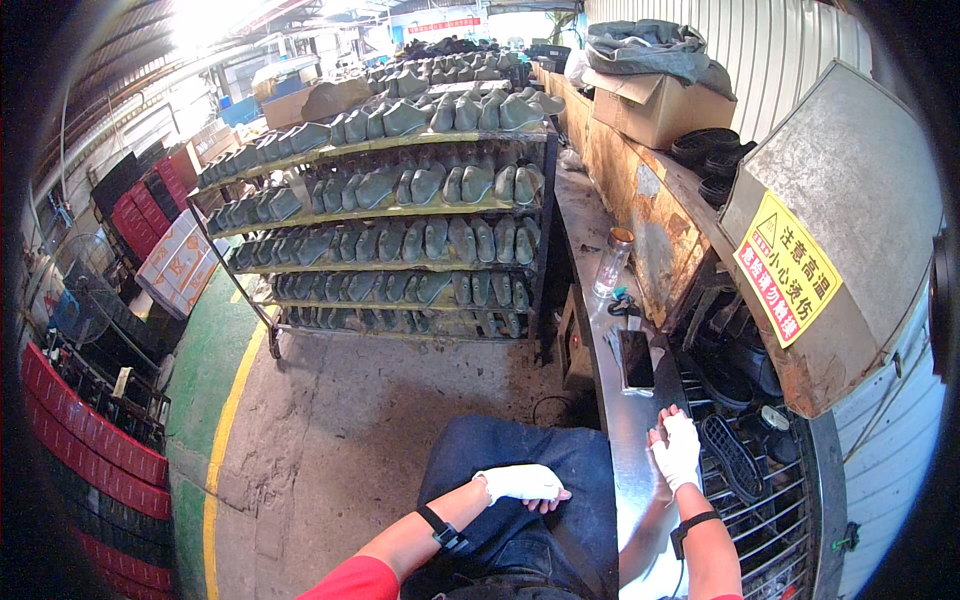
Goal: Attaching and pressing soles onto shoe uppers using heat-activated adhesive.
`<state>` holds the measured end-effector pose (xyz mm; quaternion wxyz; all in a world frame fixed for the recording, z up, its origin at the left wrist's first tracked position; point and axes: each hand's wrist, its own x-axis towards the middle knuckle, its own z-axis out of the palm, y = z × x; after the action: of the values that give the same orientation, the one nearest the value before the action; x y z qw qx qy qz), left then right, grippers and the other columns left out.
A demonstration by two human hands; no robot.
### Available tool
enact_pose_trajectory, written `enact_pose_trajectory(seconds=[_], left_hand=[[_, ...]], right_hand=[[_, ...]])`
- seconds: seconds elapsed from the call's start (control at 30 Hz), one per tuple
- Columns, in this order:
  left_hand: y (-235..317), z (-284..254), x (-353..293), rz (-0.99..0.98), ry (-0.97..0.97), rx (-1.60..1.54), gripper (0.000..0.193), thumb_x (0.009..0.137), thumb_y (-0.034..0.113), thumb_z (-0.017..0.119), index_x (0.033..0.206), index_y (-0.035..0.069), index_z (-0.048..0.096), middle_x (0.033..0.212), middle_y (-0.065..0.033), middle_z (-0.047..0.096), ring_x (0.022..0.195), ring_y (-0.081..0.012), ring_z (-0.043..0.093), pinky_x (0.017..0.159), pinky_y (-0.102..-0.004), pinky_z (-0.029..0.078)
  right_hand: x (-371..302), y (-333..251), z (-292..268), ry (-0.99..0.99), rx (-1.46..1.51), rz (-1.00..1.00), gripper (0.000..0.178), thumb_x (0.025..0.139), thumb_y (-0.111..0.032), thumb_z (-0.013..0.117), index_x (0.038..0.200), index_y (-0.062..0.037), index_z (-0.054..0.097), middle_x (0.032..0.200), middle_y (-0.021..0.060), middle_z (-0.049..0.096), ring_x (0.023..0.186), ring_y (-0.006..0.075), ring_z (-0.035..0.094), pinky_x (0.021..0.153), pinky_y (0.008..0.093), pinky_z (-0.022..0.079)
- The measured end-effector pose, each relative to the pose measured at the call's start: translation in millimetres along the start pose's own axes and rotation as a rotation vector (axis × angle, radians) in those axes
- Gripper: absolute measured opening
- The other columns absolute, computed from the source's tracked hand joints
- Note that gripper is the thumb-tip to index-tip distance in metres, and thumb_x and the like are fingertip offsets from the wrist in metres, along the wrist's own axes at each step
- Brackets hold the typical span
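Note:
My left hand (525, 485), in a white glove with bare fingertips, lies on my dark blue trousers (480, 445). Its fingers are loosely bent and nothing shows in them. At the right, my right hand (677, 450), gloved the same way, rests at the shiny metal bench edge (632, 425) beside the bars. Those fingers are stretched out, with nothing visible between them. Close to its right, a black shoe sole (730, 458) lies on the metal bars (770, 530). Beyond the hand, a dark flat phone-like device (637, 360) lies on the bench.
A wheeled rack (545, 240) full of grey-green shoe-shaped pieces stands ahead. A clear bottle (612, 262) is farther up the bench. A metal hood (840, 230) with a yellow warning label overhangs the bars, with more black soles (715, 380) beneath. Red crates (95, 420) line the left.

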<state>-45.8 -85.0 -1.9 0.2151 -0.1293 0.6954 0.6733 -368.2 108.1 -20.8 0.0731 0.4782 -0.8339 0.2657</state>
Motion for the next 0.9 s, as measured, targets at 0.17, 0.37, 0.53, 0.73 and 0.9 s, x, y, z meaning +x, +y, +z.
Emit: enact_pose_trajectory(seconds=[0.17, 0.37, 0.53, 0.73, 0.9], left_hand=[[1.3, 0.0, -0.4, 0.003, -0.002, 0.011, 0.050, 0.102, 0.056, 0.070, 0.085, 0.010, 0.078, 0.075, -0.0003, 0.073, 0.057, -0.0097, 0.060, 0.053, -0.0255, 0.044], [1.5, 0.9, -1.4, 0.012, 0.002, 0.004, 0.050, 0.102, 0.057, 0.070, 0.086, 0.010, 0.078, 0.077, 0.0000, 0.073, 0.058, -0.0097, 0.061, 0.053, -0.0259, 0.045], [0.9, 0.4, -1.5, 0.029, -0.005, 0.009, 0.050, 0.102, 0.056, 0.070, 0.086, 0.010, 0.078, 0.078, -0.0003, 0.074, 0.058, -0.0097, 0.061, 0.053, -0.0257, 0.045], [1.4, -0.4, -0.6, 0.009, -0.004, 0.010, 0.050, 0.103, 0.056, 0.070, 0.086, 0.010, 0.078, 0.077, -0.0006, 0.073, 0.058, -0.0099, 0.061, 0.053, -0.0256, 0.045], [3.5, -0.1, -3.1, 0.015, -0.006, 0.005, 0.049, 0.103, 0.055, 0.069, 0.086, 0.010, 0.078, 0.076, -0.0003, 0.073, 0.058, -0.0096, 0.060, 0.053, -0.0256, 0.044]], right_hand=[[-0.4, 1.9, 2.0, 0.014, 0.010, -0.005, 0.057, 0.087, -0.026, 0.082, 0.140, -0.0076, 0.071, 0.152, 0.0202, 0.063, 0.144, 0.0421, 0.055, 0.123, 0.0497, 0.041], [-1.0, 4.7, 4.1, 0.024, 0.014, -0.012, 0.056, 0.086, -0.025, 0.082, 0.138, -0.0081, 0.071, 0.151, 0.0204, 0.064, 0.142, 0.0426, 0.056, 0.122, 0.0501, 0.042], [-1.9, 6.9, 6.7, -0.001, 0.013, 0.036, 0.055, 0.086, -0.025, 0.082, 0.137, -0.0083, 0.072, 0.150, 0.0201, 0.064, 0.141, 0.0426, 0.056, 0.121, 0.0505, 0.042], [-1.5, 5.7, 5.8, 0.015, 0.012, 0.015, 0.056, 0.086, -0.026, 0.083, 0.138, -0.0085, 0.071, 0.149, 0.0203, 0.065, 0.140, 0.0429, 0.057, 0.121, 0.0505, 0.043], [-0.6, 2.7, 2.4, 0.024, 0.012, -0.010, 0.057, 0.087, -0.027, 0.082, 0.139, -0.0082, 0.071, 0.150, 0.0206, 0.064, 0.141, 0.0432, 0.056, 0.121, 0.0506, 0.042]])
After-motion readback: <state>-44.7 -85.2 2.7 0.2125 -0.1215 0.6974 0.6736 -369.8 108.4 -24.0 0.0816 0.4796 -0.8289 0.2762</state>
